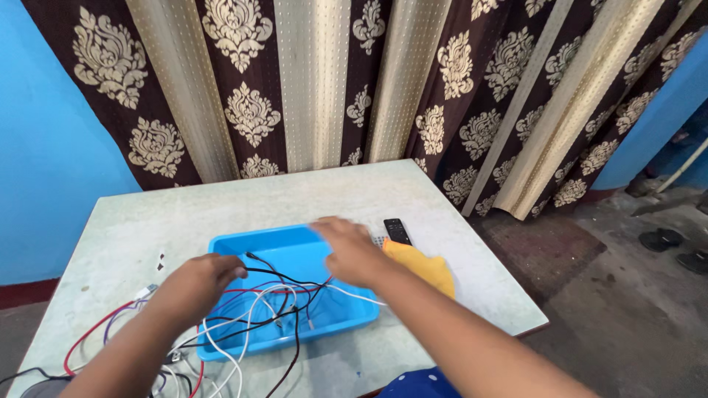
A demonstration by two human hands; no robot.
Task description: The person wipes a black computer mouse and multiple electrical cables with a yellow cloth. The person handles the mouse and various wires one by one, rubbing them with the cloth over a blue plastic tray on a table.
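A blue plastic tray (243,246) sits on a pale table (221,203). A tangle of black, white and red cables (258,309) spills from the tray over its left and front rim. My left hand (198,281) is closed on cables at the tray's left edge. My right hand (350,250) hovers palm down over the tray's right side, fingers together and blurred; whether it holds a cable is unclear. Just right of it lie a yellow cloth (428,269) and a black remote control (397,230).
Brown and cream patterned curtains (354,81) hang behind the table, with blue walls (44,147) at both sides. A small white plug (160,260) lies left of the tray. Dark sandals (667,239) rest on the concrete floor at the right.
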